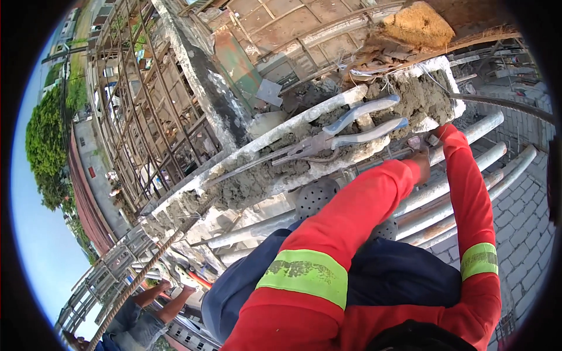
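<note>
Both my arms, in red sleeves with yellow-green bands, reach forward to the near side of a narrow form (351, 93) filled with wet grey concrete (430, 96). My left hand (421, 165) is bent at the form's side by the metal pipes; its fingers are mostly hidden. Just beyond it, my right hand (435, 138) is nearly covered by its cuff and the form's edge, so its grip does not show. Pliers (319, 144) with blue-grey handles lie across the form, left of my hands, jaws pointing left. Thin tie wire (389, 85) sticks out near the concrete's far end.
Several scaffold pipes (468, 175) run below my arms. Rebar rods (503, 103) cross at the right and at the lower left (137, 281). A yellowish-brown chunk (418, 26) rests on a ledge ahead. Another person (140, 319) is at lower left. Block walls (521, 216) stand far below.
</note>
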`<state>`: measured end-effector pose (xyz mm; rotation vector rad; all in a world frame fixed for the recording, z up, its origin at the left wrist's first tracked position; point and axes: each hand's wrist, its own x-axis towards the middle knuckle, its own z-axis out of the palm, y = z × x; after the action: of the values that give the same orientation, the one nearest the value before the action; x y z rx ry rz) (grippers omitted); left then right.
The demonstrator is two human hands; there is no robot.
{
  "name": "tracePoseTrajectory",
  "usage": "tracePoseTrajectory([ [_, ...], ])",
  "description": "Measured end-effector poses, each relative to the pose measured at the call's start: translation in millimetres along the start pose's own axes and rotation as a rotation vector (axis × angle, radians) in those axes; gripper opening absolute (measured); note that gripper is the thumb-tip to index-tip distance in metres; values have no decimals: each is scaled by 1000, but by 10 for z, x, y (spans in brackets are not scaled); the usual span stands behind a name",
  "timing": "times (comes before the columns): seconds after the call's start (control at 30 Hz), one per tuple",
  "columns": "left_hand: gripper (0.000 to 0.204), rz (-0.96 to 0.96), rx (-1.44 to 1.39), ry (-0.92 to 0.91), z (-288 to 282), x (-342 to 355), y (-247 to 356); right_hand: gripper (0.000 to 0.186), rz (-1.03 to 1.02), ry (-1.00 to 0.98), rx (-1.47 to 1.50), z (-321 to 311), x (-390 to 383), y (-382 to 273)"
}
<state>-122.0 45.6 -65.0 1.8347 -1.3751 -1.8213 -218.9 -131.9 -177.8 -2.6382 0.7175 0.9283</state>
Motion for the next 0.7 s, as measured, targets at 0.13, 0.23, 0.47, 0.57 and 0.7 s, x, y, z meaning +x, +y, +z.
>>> tracePoseTrajectory([
  [0.13, 48, 68, 428, 275, 394, 62, -830, 42, 65, -194, 517, -141, 416, -161],
  [0.23, 40, 282, 639, -279, -542, -917, 108, 34, 350, -95, 1318, 405, -307, 741],
  [0.47, 43, 305, 32, 53, -1721, -2570, -66, 37, 340, 536, 1098, -258, -1116, 675],
  [0.57, 48, 295, -153, 270, -1787, -2888, -351, 36, 295, 523, 1160, -402, -1268, 679],
  [0.7, 53, 308, 323, 1081, -1505, -2938, -877, 35, 200, 472, 1236, -689, -1267, 536],
])
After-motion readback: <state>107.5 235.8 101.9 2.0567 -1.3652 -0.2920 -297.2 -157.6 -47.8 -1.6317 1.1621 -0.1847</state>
